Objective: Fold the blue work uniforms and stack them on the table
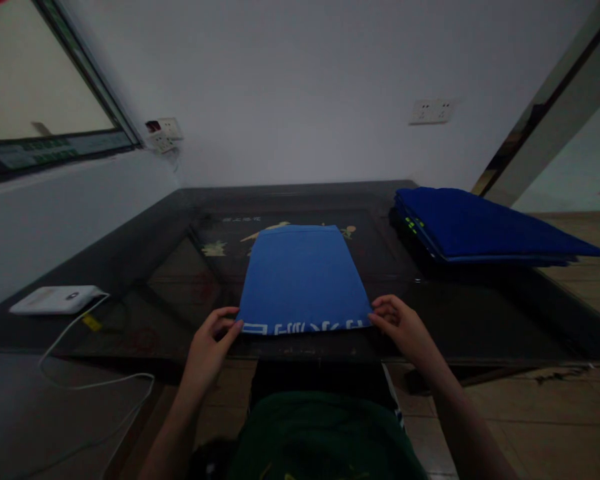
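A folded blue cloth (303,273) with white printed characters along its near edge lies flat on the dark table (205,280). At its near left corner my left hand (217,333) pinches the fabric between thumb and fingers. My right hand (396,320) grips the near right corner in the same way. Which garment or item the cloth is, I cannot tell.
A stack of folded darker blue cloths (485,223) sits on the right of the table, overhanging its edge. On the left lies a white power bank-like device (57,300) with a white cable (75,323). Wall sockets (431,112) are behind the table.
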Available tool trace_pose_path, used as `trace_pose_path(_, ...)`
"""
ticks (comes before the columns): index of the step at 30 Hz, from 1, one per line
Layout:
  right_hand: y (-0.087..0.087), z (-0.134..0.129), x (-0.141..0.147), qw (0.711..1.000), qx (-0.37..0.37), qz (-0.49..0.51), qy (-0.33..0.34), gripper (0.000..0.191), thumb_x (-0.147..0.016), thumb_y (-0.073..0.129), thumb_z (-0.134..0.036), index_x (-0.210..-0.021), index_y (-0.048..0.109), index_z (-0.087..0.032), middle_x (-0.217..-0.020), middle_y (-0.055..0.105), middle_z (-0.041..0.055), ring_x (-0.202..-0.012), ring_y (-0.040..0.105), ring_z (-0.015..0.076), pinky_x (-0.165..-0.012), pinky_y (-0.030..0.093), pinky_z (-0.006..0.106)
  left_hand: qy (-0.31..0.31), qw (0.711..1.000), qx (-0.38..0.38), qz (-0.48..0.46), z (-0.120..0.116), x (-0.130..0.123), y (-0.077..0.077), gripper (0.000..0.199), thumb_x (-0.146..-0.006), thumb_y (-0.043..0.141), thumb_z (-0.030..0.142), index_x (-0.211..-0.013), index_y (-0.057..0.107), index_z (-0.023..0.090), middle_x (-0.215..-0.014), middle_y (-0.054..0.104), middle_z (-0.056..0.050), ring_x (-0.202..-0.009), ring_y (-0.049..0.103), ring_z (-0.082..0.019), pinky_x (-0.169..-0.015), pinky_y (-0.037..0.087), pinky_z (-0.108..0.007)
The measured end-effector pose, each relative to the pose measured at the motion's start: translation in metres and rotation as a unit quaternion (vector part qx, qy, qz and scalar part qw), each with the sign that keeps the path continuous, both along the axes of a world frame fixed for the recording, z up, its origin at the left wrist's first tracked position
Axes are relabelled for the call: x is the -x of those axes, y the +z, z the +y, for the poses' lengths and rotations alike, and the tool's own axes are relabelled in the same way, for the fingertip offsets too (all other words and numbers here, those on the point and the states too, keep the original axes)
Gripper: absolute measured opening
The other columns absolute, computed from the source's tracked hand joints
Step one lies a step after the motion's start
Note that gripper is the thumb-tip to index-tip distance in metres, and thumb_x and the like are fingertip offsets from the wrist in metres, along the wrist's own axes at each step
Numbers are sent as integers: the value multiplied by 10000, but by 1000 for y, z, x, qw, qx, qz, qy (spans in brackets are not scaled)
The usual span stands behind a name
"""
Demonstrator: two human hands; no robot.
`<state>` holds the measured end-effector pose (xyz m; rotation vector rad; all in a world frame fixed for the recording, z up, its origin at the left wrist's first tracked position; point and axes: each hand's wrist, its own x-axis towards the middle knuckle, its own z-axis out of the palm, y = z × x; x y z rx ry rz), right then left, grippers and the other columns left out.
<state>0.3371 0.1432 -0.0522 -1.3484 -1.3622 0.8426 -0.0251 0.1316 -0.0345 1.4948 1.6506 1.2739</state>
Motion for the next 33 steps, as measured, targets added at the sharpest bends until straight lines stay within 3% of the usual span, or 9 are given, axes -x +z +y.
trace_pose_path(8, 0, 4, 7, 999, -25, -37, -29, 264, -701, 613, -415, -829, 520, -203, -641, 529, -27, -569, 507, 135, -559, 390, 261, 4, 1000, -28, -12, 4, -1, -5, 411, -694, 644, 473, -972, 592, 174, -710, 627, -5, -734, 621, -191, -746, 473, -307)
trace_pose_path(12, -1, 2, 6, 997, -18, -75, -29, 209, -724, 573, -376, -834, 513, -209, -644, 534, -25, -573, 519, 144, -573, 391, 266, 15, 998, -48, 46, 3, 0, -8, 349, -708, 610, 456, -918, 603, 177, -626, 514, 34, -639, 552, -163, -664, 445, -274)
trace_pose_path(16, 2, -2, 4, 989, -7, -145, -33, 141, -745, 535, -333, -825, 512, -219, -657, 546, -20, -581, 529, 151, -585, 384, 264, 12, 992, -44, 121, 0, 1, -12, 336, -744, 560, 453, -941, 600, 184, -637, 506, 30, -623, 529, -163, -614, 417, -262)
trace_pose_path(25, 9, -8, 16, 924, 20, -381, -37, 28, -845, 497, -203, -867, 502, -219, -715, 606, 4, -672, 596, 186, -593, 329, 257, 9, 967, -37, 254, 0, -3, -17, 310, -796, 486, 384, -1023, 587, 198, -675, 546, 15, -647, 549, -181, -639, 412, -283)
trace_pose_path(31, 12, -13, 18, 903, 33, -427, -44, 58, -882, 504, -191, -932, 525, -211, -830, 647, 34, -739, 622, 197, -619, 385, 272, -8, 956, -41, 290, 3, 4, -24, 272, -825, 476, 349, -1030, 570, 198, -657, 527, 20, -641, 544, -183, -634, 414, -289)
trace_pose_path(33, 16, -16, 19, 897, 17, -437, -62, 118, -872, 514, -186, -985, 543, -201, -900, 645, 64, -819, 625, 226, -648, 430, 298, 14, 943, -55, 328, 2, 5, -21, 229, -827, 473, 306, -999, 573, 190, -671, 528, 5, -678, 551, -203, -644, 421, -308)
